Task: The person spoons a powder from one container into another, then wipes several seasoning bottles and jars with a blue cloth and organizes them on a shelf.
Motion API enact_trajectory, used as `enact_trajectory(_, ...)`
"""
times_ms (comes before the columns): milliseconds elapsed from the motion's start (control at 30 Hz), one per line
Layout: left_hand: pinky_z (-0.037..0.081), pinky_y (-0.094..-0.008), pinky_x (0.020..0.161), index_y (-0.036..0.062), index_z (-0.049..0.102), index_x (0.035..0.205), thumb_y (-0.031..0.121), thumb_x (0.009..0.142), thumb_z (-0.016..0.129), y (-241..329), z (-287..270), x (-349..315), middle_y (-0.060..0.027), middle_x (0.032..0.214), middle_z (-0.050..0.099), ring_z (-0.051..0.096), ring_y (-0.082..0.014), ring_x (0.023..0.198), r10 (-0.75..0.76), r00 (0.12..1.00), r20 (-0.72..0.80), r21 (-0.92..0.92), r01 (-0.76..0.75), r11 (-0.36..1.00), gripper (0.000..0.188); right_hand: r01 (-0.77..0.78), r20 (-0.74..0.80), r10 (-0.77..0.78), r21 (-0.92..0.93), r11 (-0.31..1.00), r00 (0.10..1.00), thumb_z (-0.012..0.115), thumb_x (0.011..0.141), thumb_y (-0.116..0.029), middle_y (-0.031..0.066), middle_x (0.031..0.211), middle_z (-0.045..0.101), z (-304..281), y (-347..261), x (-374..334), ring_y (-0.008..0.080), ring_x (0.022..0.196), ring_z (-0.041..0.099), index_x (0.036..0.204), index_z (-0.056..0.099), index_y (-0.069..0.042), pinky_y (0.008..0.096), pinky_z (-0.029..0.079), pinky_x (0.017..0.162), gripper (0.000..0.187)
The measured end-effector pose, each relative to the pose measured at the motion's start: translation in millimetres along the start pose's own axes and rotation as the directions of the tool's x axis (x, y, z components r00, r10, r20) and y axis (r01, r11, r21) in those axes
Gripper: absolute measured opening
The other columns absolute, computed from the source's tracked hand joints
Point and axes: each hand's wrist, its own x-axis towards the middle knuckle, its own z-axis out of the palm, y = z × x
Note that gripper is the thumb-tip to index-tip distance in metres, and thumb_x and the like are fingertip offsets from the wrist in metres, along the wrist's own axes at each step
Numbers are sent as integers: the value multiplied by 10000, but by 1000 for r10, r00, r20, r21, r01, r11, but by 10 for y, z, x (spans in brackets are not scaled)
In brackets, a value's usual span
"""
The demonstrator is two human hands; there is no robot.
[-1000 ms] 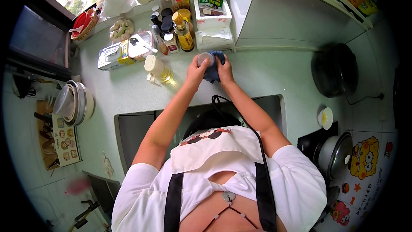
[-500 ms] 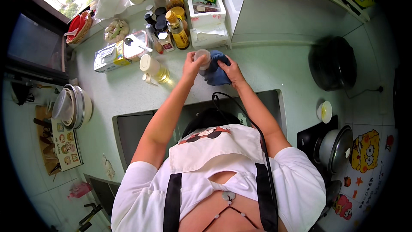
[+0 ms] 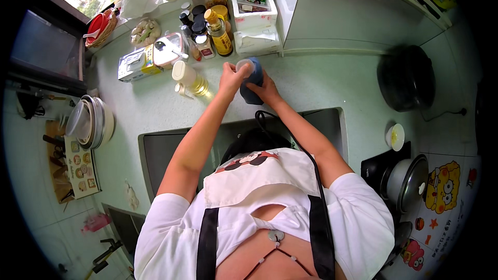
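Above the counter behind the sink, my left hand (image 3: 233,77) is closed around a small container (image 3: 245,64) with a pale translucent top. A blue cloth (image 3: 252,89) wraps the container's right side and hangs down below it. My right hand (image 3: 267,91) grips the cloth and presses it against the container. The cloth and my fingers hide most of the container's body. Left of my left hand stands an oil dispenser (image 3: 191,79) with a cream top and yellow oil inside.
Sauce bottles (image 3: 219,33) and jars crowd the back of the counter, beside a white box (image 3: 257,41). The sink (image 3: 163,155) lies under my forearms. Stacked bowls (image 3: 96,122) stand at left. A black pot (image 3: 406,79), small bowl (image 3: 395,137) and lidded pot (image 3: 412,184) stand at right.
My right hand has moved left and in toward the container. The cloth, spread out to the right before, now lies wrapped closely along the container's side.
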Motion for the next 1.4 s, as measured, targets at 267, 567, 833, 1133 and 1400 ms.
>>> enact_trajectory(267, 420, -293, 646, 17, 434, 842, 511, 656, 652, -150, -66, 37, -109, 758, 520, 507, -186, 713, -45, 999, 15, 33, 45, 998, 570, -54, 52, 74, -325, 944, 996, 665, 680, -170, 187, 1085, 551, -48, 363, -116, 334, 1023, 519, 1214, 434, -79, 374, 418, 860, 589)
enact_trajectory(567, 413, -309, 794, 95, 512, 1159, 413, 745, 602, 6, -96, -55, -136, 911, 542, 524, -240, 886, 272, 960, 62, 179, -279, 944, 529, -235, 21, 250, -275, 932, 968, 628, 677, -81, 153, 947, 620, -364, 253, 94, 270, 892, 592, 1150, 509, -63, 345, 453, 798, 488)
enact_trajectory(833, 420, -266, 773, 22, 527, 1104, 317, 801, 583, -196, -36, 82, -91, 964, 577, 529, -148, 860, 246, 961, 128, 70, -256, 964, 426, -107, 180, 93, 73, 992, 979, 672, 690, -169, 121, 1137, 533, -183, -205, 3, 196, 1035, 509, 1261, 377, -54, 310, 389, 888, 652)
enact_trajectory(1133, 428, -261, 724, 5, 536, 1009, 326, 792, 598, -168, -79, 42, -78, 890, 582, 531, -135, 812, 191, 980, 50, 135, -196, 971, 393, -44, 218, 126, -346, 937, 968, 659, 644, -166, 186, 1125, 530, -80, 184, -54, 337, 1044, 503, 1238, 394, -91, 379, 415, 864, 655)
enact_trajectory(1400, 462, -261, 504, -32, 517, 868, 417, 772, 595, -110, -167, 81, -108, 744, 565, 560, -151, 562, 94, 994, 49, 373, -106, 922, 465, -194, -56, 187, -373, 907, 981, 631, 636, -128, 204, 1122, 527, -241, 500, 7, 350, 1029, 513, 1256, 394, -134, 385, 421, 861, 664)
